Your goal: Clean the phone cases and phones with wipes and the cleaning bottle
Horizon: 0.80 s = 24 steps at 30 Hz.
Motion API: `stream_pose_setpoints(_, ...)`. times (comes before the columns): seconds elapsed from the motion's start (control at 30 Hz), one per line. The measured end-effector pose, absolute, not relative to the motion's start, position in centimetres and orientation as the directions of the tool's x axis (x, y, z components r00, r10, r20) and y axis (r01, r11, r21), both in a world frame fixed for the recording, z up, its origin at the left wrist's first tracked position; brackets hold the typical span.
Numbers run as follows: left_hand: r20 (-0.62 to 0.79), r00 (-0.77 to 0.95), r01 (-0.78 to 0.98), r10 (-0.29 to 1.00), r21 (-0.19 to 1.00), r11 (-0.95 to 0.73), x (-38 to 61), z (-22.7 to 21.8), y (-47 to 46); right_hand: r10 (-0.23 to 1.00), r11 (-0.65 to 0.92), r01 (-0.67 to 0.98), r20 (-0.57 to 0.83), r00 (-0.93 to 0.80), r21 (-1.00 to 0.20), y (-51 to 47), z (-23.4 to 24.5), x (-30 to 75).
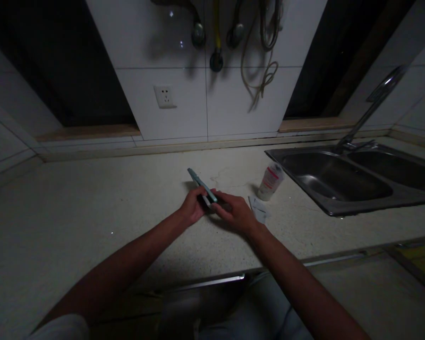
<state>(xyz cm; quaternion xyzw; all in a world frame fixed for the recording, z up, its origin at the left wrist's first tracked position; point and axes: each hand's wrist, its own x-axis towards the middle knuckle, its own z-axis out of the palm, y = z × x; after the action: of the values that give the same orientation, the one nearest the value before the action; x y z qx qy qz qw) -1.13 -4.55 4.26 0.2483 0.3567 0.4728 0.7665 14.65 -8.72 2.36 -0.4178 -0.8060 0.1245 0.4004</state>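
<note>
Above the middle of the counter both hands meet around a slim, pale teal object (pixel 202 185), seen nearly edge-on and tilted up to the left; it looks like a phone case. My left hand (pixel 192 206) is closed on its lower left side, thumb on top. From the right, my right hand (pixel 235 211) has its fingers closed at the lower end. A dark and whitish piece shows just under the teal one, between the hands; what it is I cannot tell. Right of my right hand stands a clear plastic cup (pixel 270 182) with red print, beside a crumpled pale wrapper (pixel 258 209).
The speckled pale counter (pixel 92 198) runs up to a tiled wall. A double steel sink (pixel 327 208) with a tall faucet (pixel 371 106) is set in at the right. On the wall are a socket (pixel 165 97), pipe fittings and a hanging cord (pixel 260 87).
</note>
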Motion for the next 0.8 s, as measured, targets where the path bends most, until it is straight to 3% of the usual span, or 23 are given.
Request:
stream_pose_setpoints(0.27,-0.336,0.428,-0.590,0.839,0.600,0.541,-2.2,3.8,-4.2,0.826,0.556,0.650,0.428,-0.366,-0.518,-8.9,2.1,14.5)
stream_pose_setpoints(0.67,-0.304,0.522,-0.550,0.797,0.594,0.587,-2.6,3.4,-4.1,0.856,0.494,0.842,0.289,-0.428,-0.217,-9.5,3.3,13.4)
stream_pose_setpoints(0.8,-0.269,0.580,-0.476,0.769,0.654,0.588,-3.3,3.2,-3.6,0.878,0.464,0.866,0.226,-0.422,-0.185,-9.4,3.2,13.2)
